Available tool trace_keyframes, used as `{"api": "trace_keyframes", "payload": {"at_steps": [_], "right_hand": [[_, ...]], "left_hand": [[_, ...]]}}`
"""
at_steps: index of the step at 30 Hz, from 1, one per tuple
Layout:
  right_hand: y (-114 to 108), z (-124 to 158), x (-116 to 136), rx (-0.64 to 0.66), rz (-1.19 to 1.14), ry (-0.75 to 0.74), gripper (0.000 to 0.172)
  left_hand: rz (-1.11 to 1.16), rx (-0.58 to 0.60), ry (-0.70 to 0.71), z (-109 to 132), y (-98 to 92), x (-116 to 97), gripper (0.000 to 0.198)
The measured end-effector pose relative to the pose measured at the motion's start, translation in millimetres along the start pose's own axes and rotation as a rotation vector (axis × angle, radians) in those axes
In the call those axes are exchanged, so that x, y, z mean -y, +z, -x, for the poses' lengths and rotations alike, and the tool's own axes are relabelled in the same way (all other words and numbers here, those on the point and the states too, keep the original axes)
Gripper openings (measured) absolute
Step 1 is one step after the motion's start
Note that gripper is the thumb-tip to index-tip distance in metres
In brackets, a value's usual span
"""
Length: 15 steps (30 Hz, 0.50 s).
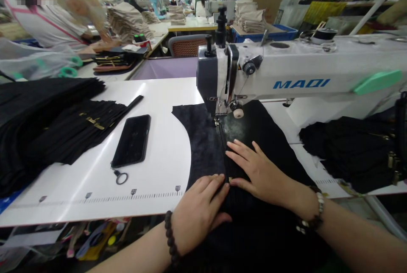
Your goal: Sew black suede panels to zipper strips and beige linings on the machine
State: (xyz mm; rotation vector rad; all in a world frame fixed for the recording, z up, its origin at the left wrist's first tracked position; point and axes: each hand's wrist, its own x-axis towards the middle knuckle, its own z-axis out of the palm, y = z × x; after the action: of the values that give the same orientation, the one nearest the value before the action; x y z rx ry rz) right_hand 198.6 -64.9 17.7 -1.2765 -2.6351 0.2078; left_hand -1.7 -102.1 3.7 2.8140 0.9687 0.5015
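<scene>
Black zip [223,139] runs nearly twelve-to-six, one o'clock from the left hand [202,203], ten from the nearer right hand [261,172]; both rest flattish, grasping nothing

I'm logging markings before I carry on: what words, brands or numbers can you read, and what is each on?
"MAQI": in blue on the sewing machine.
"20": a marker on the ruler scale printed along the table.
"10": another marker on that scale, nearer the hands.
Too blurred to read: the two scale markers left of "20".
</scene>
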Motion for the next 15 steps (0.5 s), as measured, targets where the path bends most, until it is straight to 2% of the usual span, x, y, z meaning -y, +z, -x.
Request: {"api": "trace_keyframes", "payload": {"at_steps": [3,9,15], "right_hand": [[1.6,-2.0,-2.6,0.062,0.011,0.004,0.053],[4.3,0.5,-1.7,0.04,0.021,-0.007,0.053],[2.2,-0.1,-2.1,0.057,0.0,0.021,0.054]], "left_hand": [[0.0,-0.002,-0.008,1.4,0.2,1.3,0.058],[-0.013,-0.068,0.075,4.9,4.8,0.5,0.037],[-0.02,-0.107,0.105,8.0,3.9,-1.5,0.025]]}}
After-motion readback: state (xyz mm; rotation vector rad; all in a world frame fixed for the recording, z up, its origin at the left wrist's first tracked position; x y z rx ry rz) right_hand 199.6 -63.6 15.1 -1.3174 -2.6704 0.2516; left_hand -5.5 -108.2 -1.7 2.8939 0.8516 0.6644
